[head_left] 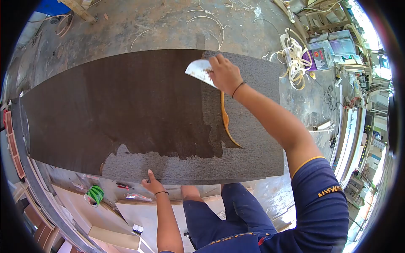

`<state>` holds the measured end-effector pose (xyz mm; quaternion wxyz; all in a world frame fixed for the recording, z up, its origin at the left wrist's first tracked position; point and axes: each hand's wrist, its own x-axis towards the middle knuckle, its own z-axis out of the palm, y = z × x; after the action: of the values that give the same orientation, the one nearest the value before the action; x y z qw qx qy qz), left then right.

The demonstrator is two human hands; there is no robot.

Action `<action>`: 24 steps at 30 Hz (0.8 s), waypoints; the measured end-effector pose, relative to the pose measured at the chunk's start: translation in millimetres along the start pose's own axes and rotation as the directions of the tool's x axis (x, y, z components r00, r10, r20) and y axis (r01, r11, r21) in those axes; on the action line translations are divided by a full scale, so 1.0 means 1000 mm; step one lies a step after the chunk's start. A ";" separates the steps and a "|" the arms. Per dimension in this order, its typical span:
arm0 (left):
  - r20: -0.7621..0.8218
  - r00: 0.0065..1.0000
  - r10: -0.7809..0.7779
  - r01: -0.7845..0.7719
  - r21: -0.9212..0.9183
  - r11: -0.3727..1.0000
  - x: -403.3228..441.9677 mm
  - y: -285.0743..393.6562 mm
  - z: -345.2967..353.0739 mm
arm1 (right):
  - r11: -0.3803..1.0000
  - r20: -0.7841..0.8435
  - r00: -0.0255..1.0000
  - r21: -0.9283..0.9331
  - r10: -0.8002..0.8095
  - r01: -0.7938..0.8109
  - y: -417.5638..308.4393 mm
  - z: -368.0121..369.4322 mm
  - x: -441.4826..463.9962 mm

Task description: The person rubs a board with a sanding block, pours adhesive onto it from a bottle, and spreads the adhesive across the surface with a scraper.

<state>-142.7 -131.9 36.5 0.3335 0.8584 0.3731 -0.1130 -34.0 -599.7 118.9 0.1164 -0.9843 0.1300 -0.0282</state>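
A large board (249, 164) lies in front of me, its left and upper part covered by a dark brown coating (143, 97); the right side and near edge show a grey textured surface. My right hand (226, 75) grips a white flat scraper (200, 71) over the far edge of the coated area. Below the scraper, a curved yellow-brown strand of glue (225, 116) runs down the grey surface. My left hand (152, 184) rests at the board's near edge, thumb up on the surface and the other fingers partly hidden.
Coiled pale strips (294, 59) lie on the floor at the right, beside a metal can (319, 58) and plastic-wrapped containers (341, 42). Below the board are a green roll (95, 193), red-handled pliers (124, 186) and pale panels (114, 238).
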 end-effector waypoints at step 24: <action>-0.051 0.999 0.021 -0.018 0.053 0.998 0.001 0.001 -0.004 | 0.907 0.186 0.978 0.389 0.092 -0.159 0.018 -0.094 -0.117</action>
<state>-141.2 -129.6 39.6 0.3022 0.8731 0.3700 -0.0975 -159.3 -607.2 202.7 0.3278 -0.9279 0.1745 0.0339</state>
